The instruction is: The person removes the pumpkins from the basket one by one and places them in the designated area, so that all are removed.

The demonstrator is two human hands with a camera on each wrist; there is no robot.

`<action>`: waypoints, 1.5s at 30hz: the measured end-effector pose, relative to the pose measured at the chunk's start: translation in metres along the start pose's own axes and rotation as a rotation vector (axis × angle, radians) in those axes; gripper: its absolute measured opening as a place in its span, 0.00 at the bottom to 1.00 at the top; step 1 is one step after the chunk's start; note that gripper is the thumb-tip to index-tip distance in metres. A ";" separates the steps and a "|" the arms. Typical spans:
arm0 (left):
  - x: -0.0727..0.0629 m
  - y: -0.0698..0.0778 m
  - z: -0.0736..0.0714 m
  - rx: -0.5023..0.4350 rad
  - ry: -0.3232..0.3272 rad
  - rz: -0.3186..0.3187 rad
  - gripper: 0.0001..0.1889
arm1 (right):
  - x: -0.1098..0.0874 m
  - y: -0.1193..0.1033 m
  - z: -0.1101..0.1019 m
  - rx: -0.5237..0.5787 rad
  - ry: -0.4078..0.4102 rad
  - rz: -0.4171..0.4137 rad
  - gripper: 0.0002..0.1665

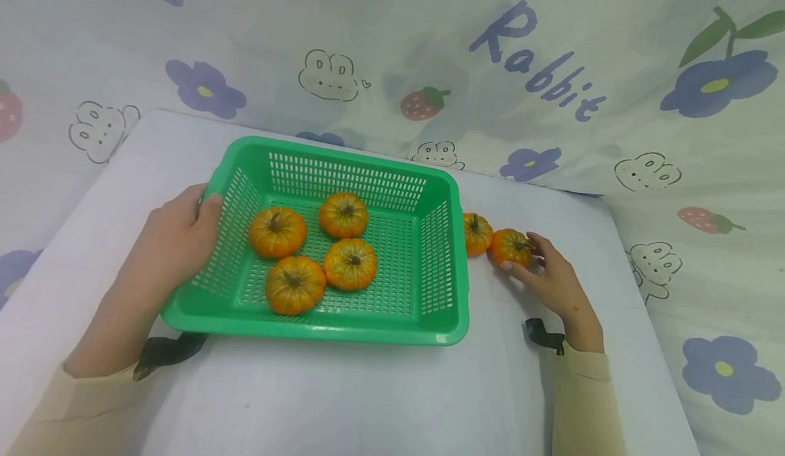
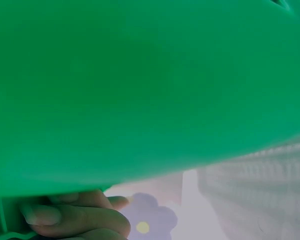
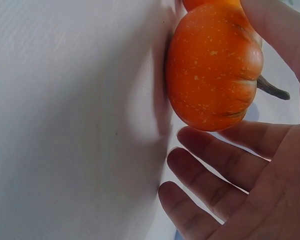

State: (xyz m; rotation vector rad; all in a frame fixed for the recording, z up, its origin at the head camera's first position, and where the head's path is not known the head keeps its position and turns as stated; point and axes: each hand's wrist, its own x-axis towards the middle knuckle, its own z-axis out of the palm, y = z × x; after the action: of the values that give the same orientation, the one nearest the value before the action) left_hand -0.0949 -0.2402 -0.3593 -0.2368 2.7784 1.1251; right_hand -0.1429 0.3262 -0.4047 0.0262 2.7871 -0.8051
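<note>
My left hand [image 1: 180,236] grips the left end of a green plastic basket [image 1: 313,333], thumb over the rim. In the left wrist view its fingers [image 2: 85,218] curl beneath the rim, and the green basket wall [image 2: 140,90] fills most of that view. Several small orange pumpkins sit in the basket, one of them at its back [image 1: 343,215]. Right of the basket my right hand [image 1: 552,280] is around a small pumpkin [image 1: 510,247] with thumb and fingers on opposite sides. The right wrist view shows this pumpkin [image 3: 212,70] on its orange side, the fingers spread and fairly straight beside it.
Another pumpkin [image 1: 477,234] lies between the basket and the pumpkin by my right hand, partly hidden by the basket's right wall. The table [image 1: 343,401] has a white cover. A patterned curtain [image 1: 380,47] hangs behind it and along the right side.
</note>
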 end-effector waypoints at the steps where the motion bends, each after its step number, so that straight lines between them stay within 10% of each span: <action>1: 0.000 0.000 0.000 0.000 -0.001 -0.001 0.37 | 0.000 0.000 0.000 -0.003 0.000 -0.003 0.62; 45: 0.001 -0.002 0.002 -0.014 0.002 -0.004 0.36 | -0.010 -0.015 -0.009 -0.018 0.012 -0.091 0.58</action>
State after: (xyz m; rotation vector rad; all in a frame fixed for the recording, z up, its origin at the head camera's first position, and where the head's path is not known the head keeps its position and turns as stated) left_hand -0.0950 -0.2402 -0.3617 -0.2457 2.7714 1.1443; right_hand -0.1366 0.3184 -0.3868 -0.0997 2.8241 -0.8033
